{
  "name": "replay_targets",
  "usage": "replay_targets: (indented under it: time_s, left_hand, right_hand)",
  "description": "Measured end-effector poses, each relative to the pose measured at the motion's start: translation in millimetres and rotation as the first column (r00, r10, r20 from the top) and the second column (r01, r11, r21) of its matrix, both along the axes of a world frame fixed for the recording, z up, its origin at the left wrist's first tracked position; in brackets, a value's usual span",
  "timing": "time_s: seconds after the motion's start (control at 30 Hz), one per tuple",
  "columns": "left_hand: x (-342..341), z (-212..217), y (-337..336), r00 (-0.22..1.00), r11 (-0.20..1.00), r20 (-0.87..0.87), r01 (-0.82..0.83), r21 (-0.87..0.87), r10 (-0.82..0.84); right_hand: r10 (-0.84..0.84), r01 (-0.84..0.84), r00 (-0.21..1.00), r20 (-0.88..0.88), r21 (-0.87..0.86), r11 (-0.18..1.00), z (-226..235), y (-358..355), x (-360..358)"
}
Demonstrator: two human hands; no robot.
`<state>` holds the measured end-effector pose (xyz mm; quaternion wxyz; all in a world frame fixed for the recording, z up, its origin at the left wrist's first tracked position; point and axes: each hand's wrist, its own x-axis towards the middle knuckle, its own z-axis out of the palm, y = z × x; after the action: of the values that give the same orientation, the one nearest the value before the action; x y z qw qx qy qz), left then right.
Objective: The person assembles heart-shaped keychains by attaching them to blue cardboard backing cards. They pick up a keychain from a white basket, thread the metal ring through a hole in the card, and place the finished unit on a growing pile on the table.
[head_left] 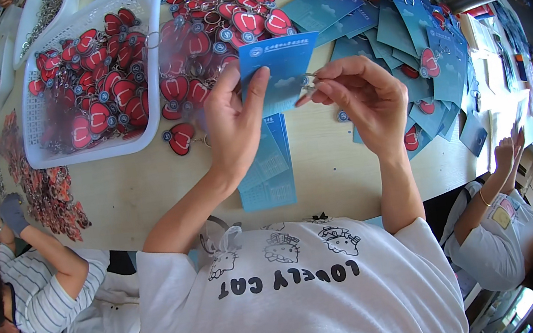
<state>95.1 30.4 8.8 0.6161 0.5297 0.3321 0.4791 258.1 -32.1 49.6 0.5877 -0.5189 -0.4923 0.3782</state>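
The left hand [235,113], thumb in front, pinches a blue card [286,65] near twelve o'clock. At two, the right hand [362,95] curls inward, thumb and fingertips closed on a keychain [307,84] beside the card. The pale table [148,197] holds a white basket [97,151] at ten; a striped-sleeved person [46,272] is at eight.

Workshop: keychains [197,42] heaped on a worktable [343,179]
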Motion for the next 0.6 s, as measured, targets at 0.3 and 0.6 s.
replay_targets:
  time_s: [0.3, 0.6]
  left_hand:
    - [5, -2, -15, 0.985, 0.992, 0.124, 0.124, -0.004, -0.123]
    - [6, -2, -20, 0.950, 0.981, 0.301, 0.127, -0.147, -0.078]
  right_hand:
    - [-0.140, 0.140, 0.988, 0.057, 0.011, 0.990, -14, 5, -11]
    - [-0.255, 0.256, 0.896, 0.364, 0.047, 0.966, -18, 4, -8]
